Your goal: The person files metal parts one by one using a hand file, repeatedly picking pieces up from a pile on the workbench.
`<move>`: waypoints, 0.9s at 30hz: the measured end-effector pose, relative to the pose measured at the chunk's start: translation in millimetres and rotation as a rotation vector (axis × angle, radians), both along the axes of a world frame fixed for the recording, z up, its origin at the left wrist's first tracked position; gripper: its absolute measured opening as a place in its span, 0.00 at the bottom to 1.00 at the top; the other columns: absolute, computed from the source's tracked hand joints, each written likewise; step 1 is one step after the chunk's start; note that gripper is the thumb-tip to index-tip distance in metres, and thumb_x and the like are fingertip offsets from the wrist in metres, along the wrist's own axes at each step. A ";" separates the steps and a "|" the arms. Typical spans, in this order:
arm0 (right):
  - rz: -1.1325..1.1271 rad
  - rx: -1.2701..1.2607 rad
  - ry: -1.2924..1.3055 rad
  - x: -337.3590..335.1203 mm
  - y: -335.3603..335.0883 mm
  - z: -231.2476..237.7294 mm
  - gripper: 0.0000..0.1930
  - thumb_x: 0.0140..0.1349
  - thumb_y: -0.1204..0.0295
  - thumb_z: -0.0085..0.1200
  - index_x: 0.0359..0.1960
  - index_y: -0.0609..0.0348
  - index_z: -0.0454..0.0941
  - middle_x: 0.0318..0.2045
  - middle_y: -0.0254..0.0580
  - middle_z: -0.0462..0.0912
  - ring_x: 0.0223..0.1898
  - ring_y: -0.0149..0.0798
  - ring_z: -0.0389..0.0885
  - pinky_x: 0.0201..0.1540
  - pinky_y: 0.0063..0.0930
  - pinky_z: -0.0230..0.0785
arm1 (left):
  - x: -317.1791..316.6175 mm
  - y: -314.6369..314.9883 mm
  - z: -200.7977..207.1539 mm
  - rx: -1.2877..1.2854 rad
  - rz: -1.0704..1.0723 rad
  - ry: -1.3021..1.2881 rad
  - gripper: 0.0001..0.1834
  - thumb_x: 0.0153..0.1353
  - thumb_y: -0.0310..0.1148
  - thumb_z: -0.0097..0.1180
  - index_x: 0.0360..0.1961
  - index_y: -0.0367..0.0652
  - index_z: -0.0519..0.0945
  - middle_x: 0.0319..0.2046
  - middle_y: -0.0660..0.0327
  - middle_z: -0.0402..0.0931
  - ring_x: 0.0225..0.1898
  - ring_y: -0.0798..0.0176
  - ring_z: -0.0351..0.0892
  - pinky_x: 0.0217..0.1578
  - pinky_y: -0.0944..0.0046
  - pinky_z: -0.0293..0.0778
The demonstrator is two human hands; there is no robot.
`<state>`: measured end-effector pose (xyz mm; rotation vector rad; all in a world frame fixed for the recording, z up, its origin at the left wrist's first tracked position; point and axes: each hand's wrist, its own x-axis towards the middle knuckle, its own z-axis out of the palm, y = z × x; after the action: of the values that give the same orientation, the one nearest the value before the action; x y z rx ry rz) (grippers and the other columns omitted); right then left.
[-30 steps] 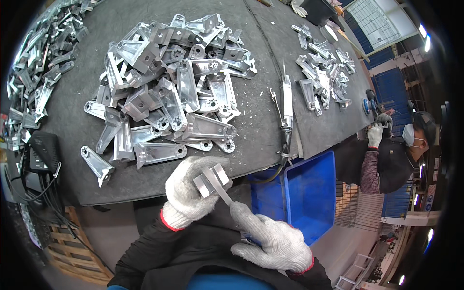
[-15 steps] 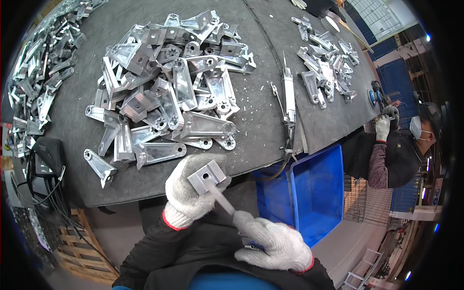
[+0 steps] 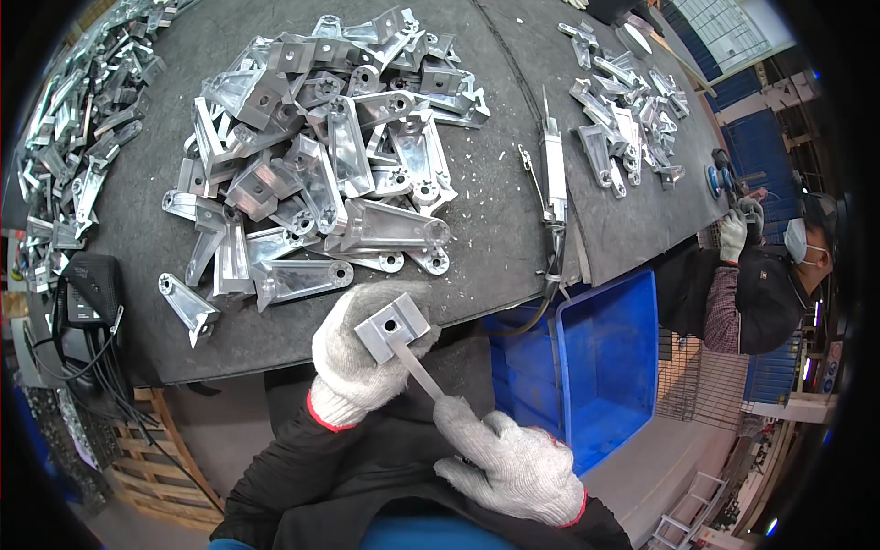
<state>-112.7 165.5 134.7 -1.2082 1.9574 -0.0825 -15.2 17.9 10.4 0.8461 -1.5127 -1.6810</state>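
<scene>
My left hand (image 3: pixel 353 353), in a white knit glove, grips a small grey metal bracket (image 3: pixel 392 326) with a round hole in its face, just off the table's near edge. My right hand (image 3: pixel 513 463), gloved too, holds a thin flat metal file (image 3: pixel 420 369) whose tip rests against the bracket's lower edge. Above them, on the dark mat, lies a big pile of similar cast metal brackets (image 3: pixel 321 165).
A blue plastic bin (image 3: pixel 610 357) stands below the table at the right. A long hand tool (image 3: pixel 553 183) lies on the mat. More brackets sit far left (image 3: pixel 73 156) and far right (image 3: pixel 628 119). A masked co-worker (image 3: pixel 761 284) works at the right. A black power adapter (image 3: pixel 87 293) and wooden pallet (image 3: pixel 160 458) sit at left.
The file has slid along the bracket's edge and my right hand has drawn back toward me. The left hand keeps the bracket in about the same spot.
</scene>
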 end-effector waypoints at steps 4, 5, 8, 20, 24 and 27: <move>-0.029 -0.018 -0.008 -0.9 0.9 -3.4 0.34 0.57 0.52 0.65 0.65 0.42 0.70 0.33 0.46 0.80 0.29 0.53 0.84 0.30 0.44 0.78 | 1.3 -1.4 -1.0 -0.097 -0.005 -0.048 0.25 0.48 0.23 0.75 0.48 0.37 0.81 0.39 0.62 0.82 0.38 0.70 0.82 0.42 0.69 0.78; -0.027 -0.067 -0.031 -1.2 4.5 -7.8 0.33 0.57 0.52 0.65 0.65 0.41 0.70 0.33 0.46 0.80 0.29 0.53 0.84 0.30 0.44 0.78 | 0.9 -1.4 -1.4 -0.097 -0.004 -0.050 0.25 0.48 0.23 0.75 0.48 0.37 0.81 0.39 0.62 0.82 0.38 0.70 0.82 0.42 0.69 0.78; 0.000 -0.078 -0.006 -1.9 4.0 -8.3 0.33 0.57 0.52 0.65 0.65 0.40 0.70 0.33 0.47 0.79 0.29 0.53 0.84 0.30 0.45 0.78 | 0.9 0.8 -6.0 -0.080 0.015 -0.017 0.25 0.48 0.23 0.75 0.48 0.37 0.81 0.39 0.62 0.82 0.39 0.70 0.81 0.42 0.68 0.78; -0.011 -0.042 -0.014 -3.5 0.3 -3.5 0.33 0.57 0.53 0.65 0.65 0.39 0.70 0.32 0.48 0.80 0.29 0.53 0.84 0.30 0.44 0.78 | -0.2 0.6 -4.9 0.011 -0.011 0.073 0.25 0.49 0.21 0.73 0.49 0.36 0.79 0.40 0.62 0.82 0.39 0.72 0.80 0.42 0.70 0.78; -0.012 -0.187 -0.094 -10.0 6.0 -15.7 0.33 0.57 0.54 0.65 0.64 0.40 0.71 0.31 0.47 0.80 0.29 0.53 0.84 0.30 0.44 0.78 | -0.9 0.3 -0.5 -0.019 -0.003 0.039 0.24 0.49 0.21 0.73 0.49 0.36 0.79 0.40 0.62 0.82 0.38 0.72 0.81 0.41 0.70 0.78; 0.025 -0.163 -0.077 -11.3 6.1 -15.3 0.32 0.57 0.54 0.66 0.64 0.40 0.71 0.31 0.46 0.80 0.29 0.53 0.84 0.31 0.43 0.78 | -1.8 1.0 0.1 0.021 -0.005 0.003 0.24 0.49 0.21 0.74 0.48 0.36 0.79 0.38 0.62 0.83 0.38 0.72 0.81 0.41 0.70 0.79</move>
<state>-124.0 171.6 119.4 -1.3141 1.8977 -0.2762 -17.0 18.9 10.5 0.8511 -1.4987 -1.7036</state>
